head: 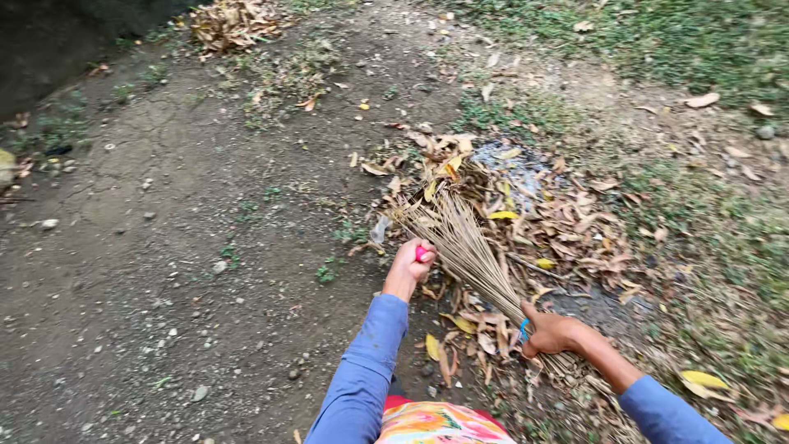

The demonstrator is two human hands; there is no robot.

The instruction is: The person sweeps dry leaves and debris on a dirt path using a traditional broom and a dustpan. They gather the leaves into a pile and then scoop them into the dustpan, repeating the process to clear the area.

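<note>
Dry stick broom (460, 238) is gripped near its bound end by the right hand (549, 333); the left hand (411, 261) closes around a small pink object (421, 253) beside the leaf pile (567, 222).

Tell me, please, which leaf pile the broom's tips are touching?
The large pile right of the bare path, under the stick broom; the other lies far off, top left.

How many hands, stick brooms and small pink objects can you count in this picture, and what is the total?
Hands: 2 (left hand, right hand)
Stick broom: 1
Small pink object: 1
Total: 4
</note>
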